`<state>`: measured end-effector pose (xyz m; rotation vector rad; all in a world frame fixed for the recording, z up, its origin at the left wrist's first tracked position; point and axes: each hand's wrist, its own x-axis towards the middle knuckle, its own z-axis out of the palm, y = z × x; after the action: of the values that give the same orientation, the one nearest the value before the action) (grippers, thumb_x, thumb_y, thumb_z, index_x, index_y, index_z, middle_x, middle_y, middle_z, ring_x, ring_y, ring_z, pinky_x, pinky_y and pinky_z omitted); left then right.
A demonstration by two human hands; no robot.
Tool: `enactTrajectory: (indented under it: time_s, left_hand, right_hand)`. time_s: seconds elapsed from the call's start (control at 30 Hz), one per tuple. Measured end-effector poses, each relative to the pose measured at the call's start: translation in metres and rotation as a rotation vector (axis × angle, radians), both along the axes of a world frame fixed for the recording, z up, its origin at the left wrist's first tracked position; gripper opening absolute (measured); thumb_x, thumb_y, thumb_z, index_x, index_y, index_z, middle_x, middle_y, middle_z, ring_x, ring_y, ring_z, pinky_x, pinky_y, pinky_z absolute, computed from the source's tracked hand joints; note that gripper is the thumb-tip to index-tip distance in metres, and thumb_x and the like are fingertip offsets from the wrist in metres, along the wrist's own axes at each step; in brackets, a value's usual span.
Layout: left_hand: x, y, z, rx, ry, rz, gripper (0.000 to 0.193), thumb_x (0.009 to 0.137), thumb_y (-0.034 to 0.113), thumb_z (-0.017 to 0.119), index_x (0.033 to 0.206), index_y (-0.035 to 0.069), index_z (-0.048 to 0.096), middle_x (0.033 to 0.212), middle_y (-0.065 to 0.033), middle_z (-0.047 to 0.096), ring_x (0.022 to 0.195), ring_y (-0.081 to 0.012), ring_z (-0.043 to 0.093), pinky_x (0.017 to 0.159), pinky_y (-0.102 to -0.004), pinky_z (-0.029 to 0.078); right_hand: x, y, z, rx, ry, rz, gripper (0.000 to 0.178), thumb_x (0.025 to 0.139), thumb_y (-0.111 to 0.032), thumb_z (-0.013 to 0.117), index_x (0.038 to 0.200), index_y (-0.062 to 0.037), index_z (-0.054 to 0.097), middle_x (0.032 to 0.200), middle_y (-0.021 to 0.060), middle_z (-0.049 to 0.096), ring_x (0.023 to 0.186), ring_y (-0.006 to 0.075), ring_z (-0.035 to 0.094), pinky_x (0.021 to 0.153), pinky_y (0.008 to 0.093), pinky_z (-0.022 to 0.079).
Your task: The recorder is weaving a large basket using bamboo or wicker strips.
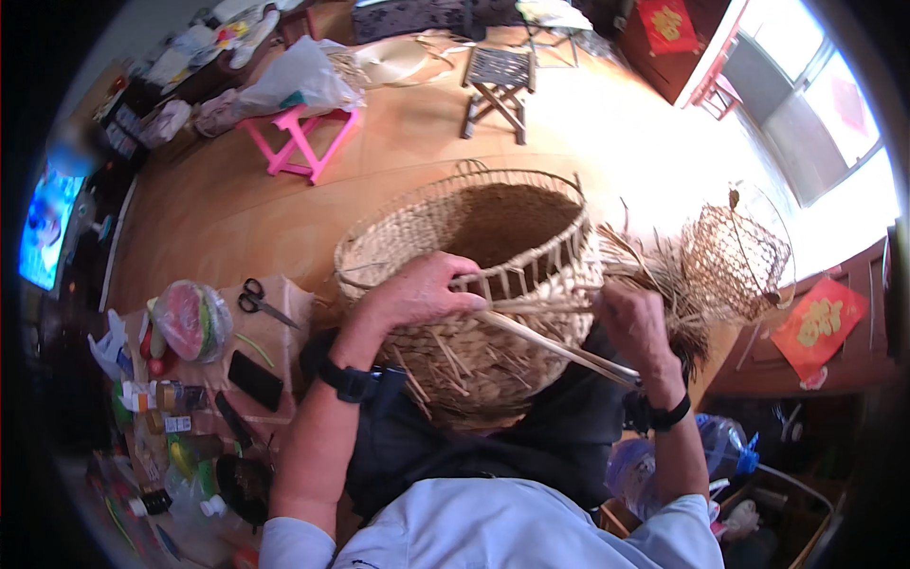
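A large round woven straw basket point(550, 332) rests tilted between my knees, its mouth turned up and away. Along its upper edge an open band of upright strands meets a thin rim. My left hand point(422, 292) pinches the near side of the basket, fingers over the edge and thumb outside. From beside that thumb, pale straw strands point(569, 351) run to the right across the outer wall. My right hand point(633, 322) is closed round a twisted straw strand drawn taut from the basket. Short straw ends stick out of the wall below.
Loose straw point(654, 261) lies right of the basket, beside a smaller openwork basket point(735, 251). At left, a low covered table holds scissors point(261, 302), a phone point(255, 381) and wrapped watermelon point(192, 321). Ahead stand a pink stool point(301, 142) and a folding stool point(498, 90).
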<state>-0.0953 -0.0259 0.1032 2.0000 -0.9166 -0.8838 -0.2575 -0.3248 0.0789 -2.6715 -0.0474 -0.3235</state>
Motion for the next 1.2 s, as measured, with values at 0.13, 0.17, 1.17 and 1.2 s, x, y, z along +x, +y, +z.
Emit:
enactTrajectory:
  time_s: [0.13,0.17,1.17,1.2]
  left_hand:
    - [-0.006,-0.003,-0.004,0.019,0.034,0.160,0.022,0.083,0.019,0.076,0.097,0.003,0.072,0.075,-0.0029,0.067,0.073,-0.0091,0.061,0.068,-0.0310,0.051]
    - [-0.007,-0.002,0.000,0.052,-0.016,0.155,0.022,0.082,0.018,0.076,0.098,0.002,0.072,0.077,-0.0029,0.067,0.073,-0.0092,0.061,0.068,-0.0306,0.052]
    - [-0.012,-0.007,0.011,0.148,0.125,0.482,0.033,0.080,0.024,0.084,0.099,0.008,0.063,0.091,0.0042,0.061,0.085,-0.0050,0.057,0.077,-0.0219,0.045]
    - [-0.012,-0.007,0.010,0.125,0.134,0.490,0.033,0.080,0.024,0.084,0.099,0.008,0.063,0.091,0.0044,0.060,0.086,-0.0052,0.057,0.079,-0.0223,0.045]
  right_hand:
    - [-0.033,-0.095,-0.016,-0.151,-0.069,-0.302,0.033,0.094,-0.025,0.068,0.074,-0.0023,0.055,0.071,0.0206,0.057,0.064,0.0418,0.057,0.060,0.0476,0.043]
    - [-0.045,-0.118,-0.025,-0.134,-0.073,-0.371,0.039,0.097,-0.031,0.066,0.075,-0.0014,0.055,0.071,0.0213,0.056,0.063,0.0416,0.056,0.059,0.0473,0.042]
    - [-0.177,-0.097,-0.447,0.472,0.756,-0.775,0.042,0.092,-0.012,0.061,0.133,-0.0084,0.054,0.128,0.0257,0.059,0.119,0.0459,0.059,0.101,0.0527,0.050]
    - [-0.174,-0.100,-0.449,0.473,0.758,-0.775,0.042,0.092,-0.012,0.061,0.133,-0.0084,0.054,0.128,0.0257,0.059,0.119,0.0459,0.059,0.101,0.0527,0.050]
